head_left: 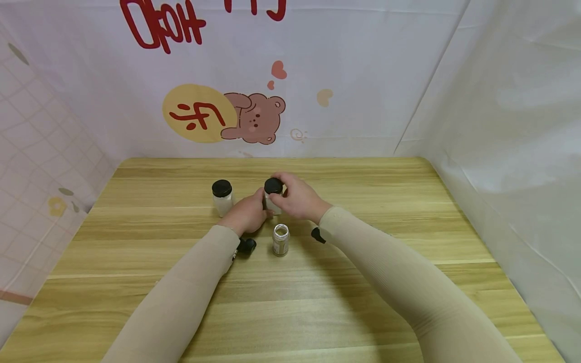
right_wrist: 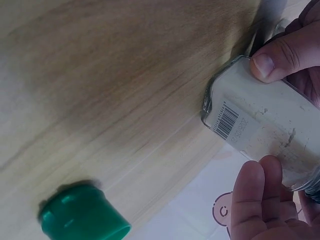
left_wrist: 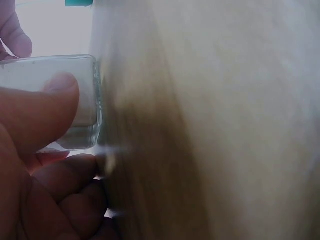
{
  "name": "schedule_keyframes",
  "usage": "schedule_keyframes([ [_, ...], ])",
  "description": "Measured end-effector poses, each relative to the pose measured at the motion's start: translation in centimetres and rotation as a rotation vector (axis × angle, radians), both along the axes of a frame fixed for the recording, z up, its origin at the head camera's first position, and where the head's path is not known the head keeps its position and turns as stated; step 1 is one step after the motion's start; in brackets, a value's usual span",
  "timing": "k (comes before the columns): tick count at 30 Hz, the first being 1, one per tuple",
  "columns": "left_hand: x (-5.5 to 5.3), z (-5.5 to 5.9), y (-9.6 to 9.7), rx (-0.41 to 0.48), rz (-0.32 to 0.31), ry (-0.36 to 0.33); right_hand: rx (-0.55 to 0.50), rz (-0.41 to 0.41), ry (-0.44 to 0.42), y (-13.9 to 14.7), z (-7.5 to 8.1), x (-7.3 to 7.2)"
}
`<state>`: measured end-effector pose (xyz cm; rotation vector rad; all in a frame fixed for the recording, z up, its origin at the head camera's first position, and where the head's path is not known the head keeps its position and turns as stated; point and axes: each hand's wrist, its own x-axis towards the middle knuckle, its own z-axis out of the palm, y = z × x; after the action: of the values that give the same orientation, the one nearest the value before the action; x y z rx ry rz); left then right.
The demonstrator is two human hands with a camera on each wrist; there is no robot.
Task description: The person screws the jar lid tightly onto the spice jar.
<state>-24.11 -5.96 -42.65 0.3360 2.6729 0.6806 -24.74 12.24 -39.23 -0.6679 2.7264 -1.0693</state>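
Note:
Both hands are on a squarish clear glass jar (head_left: 274,207) of white powder with a black screw lid (head_left: 273,185). My left hand (head_left: 247,214) grips it low, the thumb (left_wrist: 62,97) pressed flat on the glass near the base. Higher up, my right hand (head_left: 299,196) holds the jar at its lid, thumb in front and fingers behind. The right wrist view shows a barcode label (right_wrist: 227,121) near the jar's base, with right fingers (right_wrist: 250,182) beside the lid end. The base is close over the wooden table.
Left of the hands stands a second black-lidded jar (head_left: 223,201) with white contents. A small lidless jar (head_left: 281,242) stands upright in front of the hands. A green cap (right_wrist: 85,212) rests on the table (head_left: 281,312). Cloth walls (head_left: 354,60) rise behind and at both sides.

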Motion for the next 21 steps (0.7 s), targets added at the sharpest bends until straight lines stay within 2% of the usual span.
schedule_keyframes([
  [9, 0.08, -0.01, -0.04, 0.005, 0.005, 0.006, -0.003, -0.036, -0.028, -0.08, -0.03, 0.12],
  [21, 0.0, -0.05, -0.01, 0.007, 0.006, -0.006, -0.005, -0.013, -0.002, -0.02, -0.08, 0.03],
])
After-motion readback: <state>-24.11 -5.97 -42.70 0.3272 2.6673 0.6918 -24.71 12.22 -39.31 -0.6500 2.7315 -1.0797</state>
